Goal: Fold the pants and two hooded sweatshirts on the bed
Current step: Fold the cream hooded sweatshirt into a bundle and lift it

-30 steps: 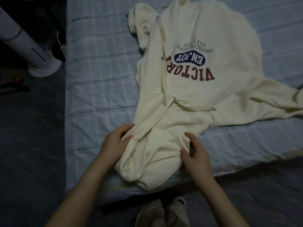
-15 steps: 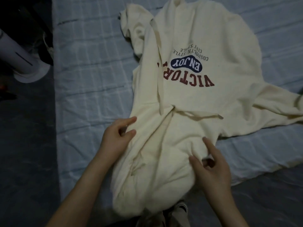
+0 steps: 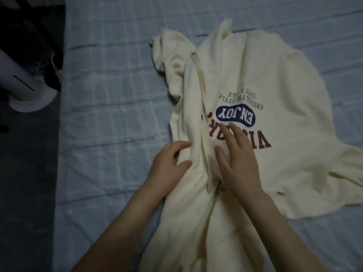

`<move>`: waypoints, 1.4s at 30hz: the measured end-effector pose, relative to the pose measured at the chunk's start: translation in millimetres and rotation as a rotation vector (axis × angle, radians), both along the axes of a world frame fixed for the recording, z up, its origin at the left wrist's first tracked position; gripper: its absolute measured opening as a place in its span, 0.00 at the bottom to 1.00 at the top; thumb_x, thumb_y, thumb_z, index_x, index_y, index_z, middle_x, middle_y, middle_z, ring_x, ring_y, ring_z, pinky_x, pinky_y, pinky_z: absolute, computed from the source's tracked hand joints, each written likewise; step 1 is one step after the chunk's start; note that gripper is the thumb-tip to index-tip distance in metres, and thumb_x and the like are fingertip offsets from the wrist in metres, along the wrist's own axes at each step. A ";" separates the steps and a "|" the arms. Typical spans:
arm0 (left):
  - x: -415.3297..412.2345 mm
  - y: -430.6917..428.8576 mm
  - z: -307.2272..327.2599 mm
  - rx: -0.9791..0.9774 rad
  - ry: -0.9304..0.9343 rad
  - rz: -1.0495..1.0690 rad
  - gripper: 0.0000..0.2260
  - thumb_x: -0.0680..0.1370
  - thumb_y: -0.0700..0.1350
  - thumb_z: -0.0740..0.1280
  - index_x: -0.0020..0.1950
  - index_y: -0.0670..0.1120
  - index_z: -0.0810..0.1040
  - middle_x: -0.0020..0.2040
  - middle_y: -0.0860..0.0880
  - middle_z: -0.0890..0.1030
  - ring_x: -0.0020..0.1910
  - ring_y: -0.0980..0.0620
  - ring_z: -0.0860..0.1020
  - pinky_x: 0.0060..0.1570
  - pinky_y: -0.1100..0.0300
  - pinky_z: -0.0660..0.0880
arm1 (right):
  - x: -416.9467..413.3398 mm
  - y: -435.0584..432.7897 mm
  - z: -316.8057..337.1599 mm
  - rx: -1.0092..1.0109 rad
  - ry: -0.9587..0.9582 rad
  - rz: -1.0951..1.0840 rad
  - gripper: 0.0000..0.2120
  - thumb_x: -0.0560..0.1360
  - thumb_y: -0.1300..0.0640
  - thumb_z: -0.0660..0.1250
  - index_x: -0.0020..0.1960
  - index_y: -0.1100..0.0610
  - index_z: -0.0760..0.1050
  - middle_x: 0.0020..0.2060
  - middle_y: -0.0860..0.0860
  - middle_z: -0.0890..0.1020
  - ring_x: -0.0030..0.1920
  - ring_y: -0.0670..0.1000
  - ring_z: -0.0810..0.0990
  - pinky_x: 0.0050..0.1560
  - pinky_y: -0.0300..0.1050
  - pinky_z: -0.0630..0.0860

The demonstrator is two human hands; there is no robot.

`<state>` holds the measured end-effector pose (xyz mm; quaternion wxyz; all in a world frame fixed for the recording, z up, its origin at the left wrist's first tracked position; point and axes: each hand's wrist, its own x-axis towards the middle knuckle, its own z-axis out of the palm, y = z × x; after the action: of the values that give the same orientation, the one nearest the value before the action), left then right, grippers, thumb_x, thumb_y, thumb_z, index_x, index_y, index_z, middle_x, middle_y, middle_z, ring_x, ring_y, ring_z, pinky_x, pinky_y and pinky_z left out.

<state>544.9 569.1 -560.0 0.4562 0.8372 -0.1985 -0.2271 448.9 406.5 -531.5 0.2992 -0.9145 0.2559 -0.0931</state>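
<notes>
Your left hand [image 3: 169, 161] pinches a fold of the cream sweatshirt [image 3: 284, 75] at its left edge, fingers curled on the cloth. Your right hand [image 3: 239, 160] lies flat on the printed chest, fingers straight. The sweatshirt lies spread on the bed [image 3: 117, 95].

Left hand [image 3: 169, 163] curled in a pinch, right hand [image 3: 239, 160] flat, fingers spread

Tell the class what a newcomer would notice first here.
A cream hooded sweatshirt with red and navy lettering lies spread on the blue checked bed, filling the middle. The right hand lies flat on its lettering; the left hand pinches a fold at its left edge.
</notes>
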 end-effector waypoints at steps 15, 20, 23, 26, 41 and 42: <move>114.9 -55.7 -6.7 -0.197 0.011 0.255 0.16 0.79 0.35 0.64 0.65 0.48 0.77 0.54 0.54 0.80 0.53 0.60 0.78 0.52 0.78 0.70 | 41.5 -32.0 -82.1 -0.288 0.223 0.133 0.27 0.80 0.39 0.48 0.78 0.40 0.58 0.79 0.48 0.61 0.81 0.54 0.50 0.76 0.65 0.49; 150.9 -93.5 -6.4 -0.200 0.096 0.304 0.18 0.79 0.39 0.66 0.67 0.51 0.76 0.60 0.47 0.78 0.47 0.55 0.78 0.47 0.72 0.71 | 40.0 -36.9 -92.3 -0.300 0.193 0.129 0.27 0.80 0.39 0.50 0.78 0.39 0.55 0.79 0.47 0.61 0.81 0.54 0.51 0.76 0.65 0.50; 155.2 -99.4 -8.9 -0.189 0.102 0.270 0.20 0.77 0.35 0.67 0.69 0.45 0.76 0.65 0.45 0.76 0.62 0.53 0.75 0.56 0.76 0.68 | 42.0 -36.7 -89.3 -0.283 0.211 0.147 0.27 0.79 0.40 0.51 0.78 0.41 0.57 0.78 0.49 0.63 0.80 0.56 0.53 0.76 0.66 0.51; 151.6 -86.0 -4.0 -0.203 0.115 0.318 0.24 0.74 0.28 0.67 0.70 0.41 0.74 0.67 0.43 0.74 0.63 0.49 0.75 0.58 0.68 0.70 | 43.9 -34.3 -75.1 -0.256 0.264 0.161 0.27 0.79 0.40 0.49 0.77 0.40 0.56 0.78 0.49 0.64 0.80 0.57 0.54 0.76 0.66 0.51; 160.1 77.9 5.1 -0.243 0.145 0.588 0.30 0.74 0.25 0.64 0.74 0.45 0.68 0.70 0.48 0.71 0.64 0.60 0.73 0.56 0.73 0.71 | 159.3 16.0 -10.7 -0.166 0.049 0.548 0.28 0.81 0.45 0.50 0.80 0.42 0.54 0.80 0.50 0.58 0.80 0.56 0.51 0.79 0.57 0.48; 160.4 79.3 3.3 -0.275 0.149 0.577 0.30 0.75 0.25 0.64 0.74 0.46 0.68 0.69 0.48 0.72 0.62 0.63 0.73 0.54 0.74 0.72 | 168.4 22.6 -15.0 -0.163 0.074 0.562 0.28 0.81 0.45 0.50 0.80 0.42 0.53 0.80 0.50 0.57 0.81 0.56 0.50 0.79 0.57 0.47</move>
<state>705.3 648.3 -556.8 0.6239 0.7705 0.0520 -0.1201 617.2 429.1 -546.5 0.2293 -0.9733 -0.0048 0.0063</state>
